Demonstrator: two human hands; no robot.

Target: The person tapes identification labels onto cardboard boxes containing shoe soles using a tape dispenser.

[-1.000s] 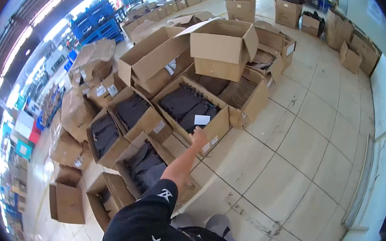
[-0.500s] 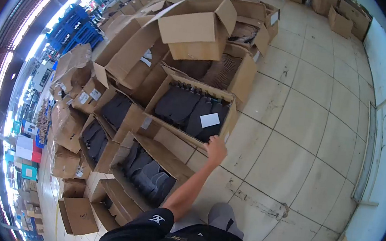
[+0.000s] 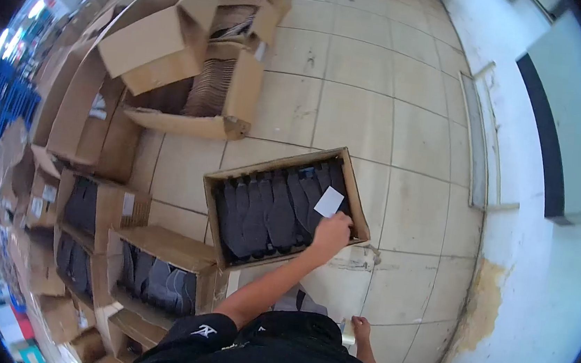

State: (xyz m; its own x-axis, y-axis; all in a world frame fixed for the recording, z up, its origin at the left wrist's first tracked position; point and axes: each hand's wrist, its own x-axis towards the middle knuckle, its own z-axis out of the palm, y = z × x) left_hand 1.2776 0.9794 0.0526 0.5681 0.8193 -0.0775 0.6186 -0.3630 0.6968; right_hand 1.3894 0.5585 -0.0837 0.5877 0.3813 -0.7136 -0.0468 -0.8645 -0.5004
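The person's right hand (image 3: 360,326) hung low beside the body, apart from the left, its fingers' hold impossible to make out. The left hand (image 3: 332,236) reached over the near right corner of an open carton (image 3: 355,196) packed with dark, flat pieces (image 3: 277,215); whether its fingers gripped the edge or the contents could not be told. The carton appeared to sit askew on the tiled floor (image 3: 356,118), just in front of the legs. A one-handed pull at that corner could have swung it into the shins or strained the cardboard, while a loose white card (image 3: 329,202) could have slid off the pieces if brushed. To the left, a second box (image 3: 166,241) crowded its near corner, limiting movement that way. Farther off, a tilted carton (image 3: 138,51) leaned over a box of brown pieces (image 3: 243,93), and a scuffed wall (image 3: 526,274) bounded the right side.
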